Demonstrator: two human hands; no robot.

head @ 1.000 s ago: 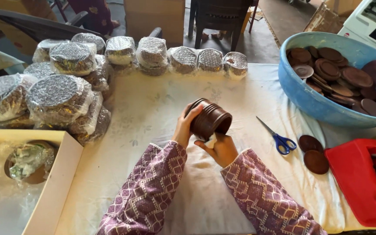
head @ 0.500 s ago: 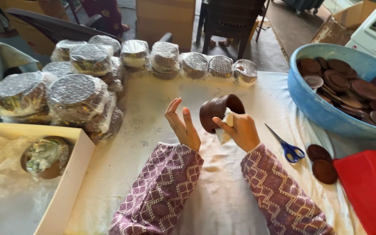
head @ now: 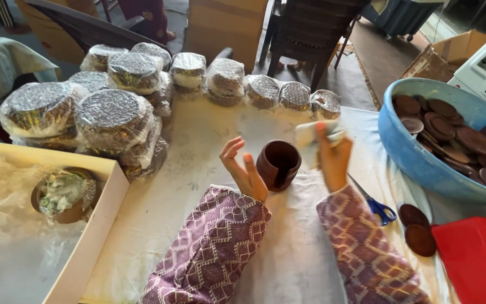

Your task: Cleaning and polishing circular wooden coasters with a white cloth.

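1. L hand [head: 242, 168]: open, fingers spread and raised, holds nothing; palm just left of the dark cup, gap between them. R hand [head: 332, 157]: motion-blurred, fingers closed on a small white cloth pad [head: 313, 135], lifted above and right of the cup. Both sleeves purple w/ pale diamond weave.
2. Table cloth [head: 198, 141]: whitish, faint floral print, soft creases.
3. Blue basin [head: 423, 163]: smooth plastic, round, far right; filled w/ flat dark-brown discs [head: 451, 126], some ringed w/ grooves.
4. Cardboard tray box [head: 94, 242]: pale, near left; crinkled clear film inside, plus one round brown item under wrap.
5. Bubble-wrapped bundles [head: 113, 115]: round, drum-shaped, shiny film over dark contents; stacked left, smaller ones in a row along the far edge.
6. Red plastic block [head: 468, 253]: glossy, bottom right corner.
7. Cup [head: 278, 164]: dark-brown, wood-like, cylindrical, smooth rim, standing upright on the cloth between the two hands, mouth up.
8. Scissors [head: 375, 205]: blue handles, metal blades, just right of R forearm.
9. Two loose brown discs [head: 414, 228]: matte, flat on cloth beside the red block.
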